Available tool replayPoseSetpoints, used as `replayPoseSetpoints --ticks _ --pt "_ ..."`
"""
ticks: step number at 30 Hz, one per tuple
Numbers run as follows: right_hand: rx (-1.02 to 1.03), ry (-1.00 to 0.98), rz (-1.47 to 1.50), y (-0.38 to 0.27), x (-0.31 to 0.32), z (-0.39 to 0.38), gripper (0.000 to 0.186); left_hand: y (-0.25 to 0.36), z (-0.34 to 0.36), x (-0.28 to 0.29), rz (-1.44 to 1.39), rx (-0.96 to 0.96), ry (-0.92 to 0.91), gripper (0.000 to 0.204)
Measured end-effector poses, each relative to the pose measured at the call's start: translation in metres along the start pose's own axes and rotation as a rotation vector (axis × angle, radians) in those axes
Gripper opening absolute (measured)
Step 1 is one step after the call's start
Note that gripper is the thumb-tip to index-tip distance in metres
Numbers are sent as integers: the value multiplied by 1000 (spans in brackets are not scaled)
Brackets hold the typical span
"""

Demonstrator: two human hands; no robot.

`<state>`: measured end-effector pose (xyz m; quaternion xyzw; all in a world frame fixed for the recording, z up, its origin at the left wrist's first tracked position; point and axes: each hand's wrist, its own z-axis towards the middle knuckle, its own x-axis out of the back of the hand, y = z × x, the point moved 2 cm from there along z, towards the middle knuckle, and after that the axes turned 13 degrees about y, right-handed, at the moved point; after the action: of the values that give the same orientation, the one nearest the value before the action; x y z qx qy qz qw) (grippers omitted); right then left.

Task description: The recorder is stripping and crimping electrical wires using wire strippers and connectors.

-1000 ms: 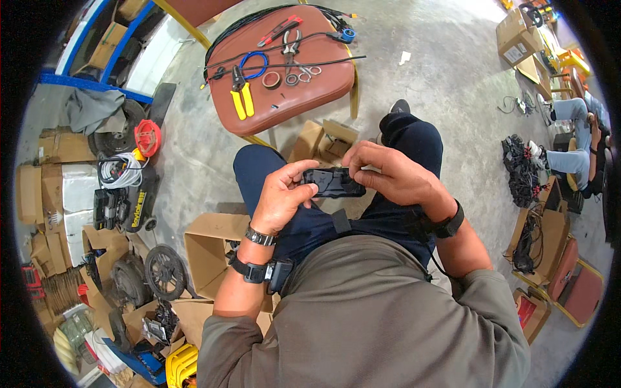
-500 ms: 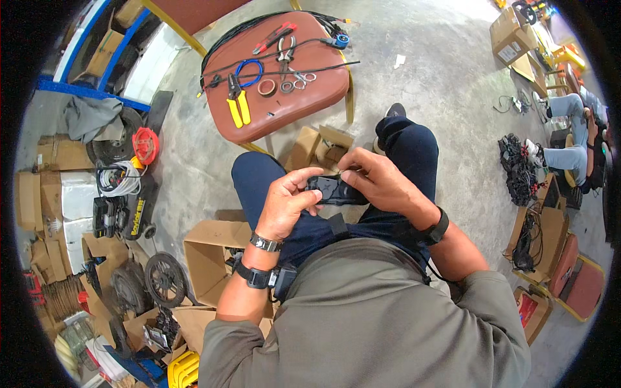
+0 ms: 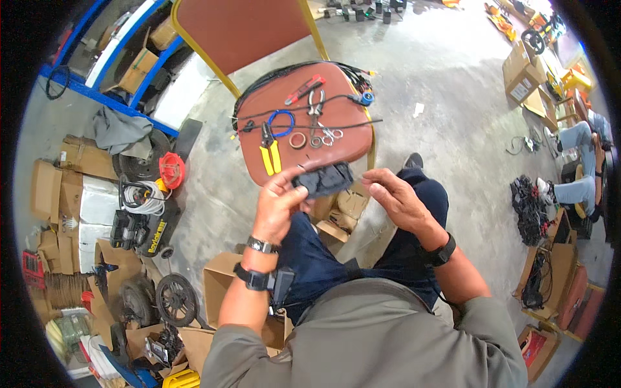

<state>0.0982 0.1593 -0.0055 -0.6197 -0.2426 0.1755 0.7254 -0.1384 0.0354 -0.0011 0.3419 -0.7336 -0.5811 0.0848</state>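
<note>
Left hand (image 3: 277, 205) grips the black rectangular casing (image 3: 325, 180) by its left end, near the front of the brown chair seat (image 3: 318, 157). Right hand (image 3: 400, 202) stands apart, loosely curled; whether it pinches anything cannot be told. Steady left support appears advisable.

1. The right hand (image 3: 396, 202) came off the black rectangular case (image 3: 326, 182) and hung just beside it.
2. The left hand (image 3: 275, 210) alone held the case, its right end turned higher in the view.
3. The head view shifted, taking in more of the red-brown chair backrest (image 3: 240, 32) and small dark objects (image 3: 387, 17) on the floor (image 3: 456, 132) beyond.
</note>
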Motion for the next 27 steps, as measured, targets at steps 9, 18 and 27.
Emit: replayPoseSetpoints --ticks 9,18,27 --pt "-184 -55 39 49 1 39 35 56 145 52 -64 -126 367 36" --pt "-261 -149 112 85 -17 68 25 42 262 81 58 -26 481 39" --pt "-191 -245 55 86 -32 84 26 34 297 64 590 -265 514 52"
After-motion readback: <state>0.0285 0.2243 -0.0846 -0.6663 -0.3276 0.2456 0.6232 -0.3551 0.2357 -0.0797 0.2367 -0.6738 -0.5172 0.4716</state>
